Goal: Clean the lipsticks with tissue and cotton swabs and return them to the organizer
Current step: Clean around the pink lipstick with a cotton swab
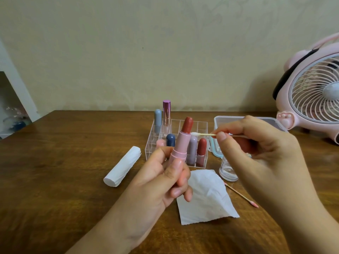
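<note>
Your left hand (165, 173) grips the uncapped pink-cased red lipstick (181, 143) upright, so your right hand (245, 142), pinching a white-tipped wooden cotton swab (201, 134), reaches its collar.

Both my hands raised over the table, each holding something.

My left hand (165, 173) comes up from the lower left, forearm bare, palm turned toward me; its fingers curl round the base of the lipstick (180, 143) and hold it upright, tilted a little to the right, with the thumb lying up along the tube's left side. My right hand (256, 143) reaches in from the lower right, wrist bent, back of the hand to the camera. Its thumb and forefinger pinch the swab (201, 134) near the middle and hold it level, the white tip touching the lipstick's right side; the other fingers are loosely curled beneath.
</note>
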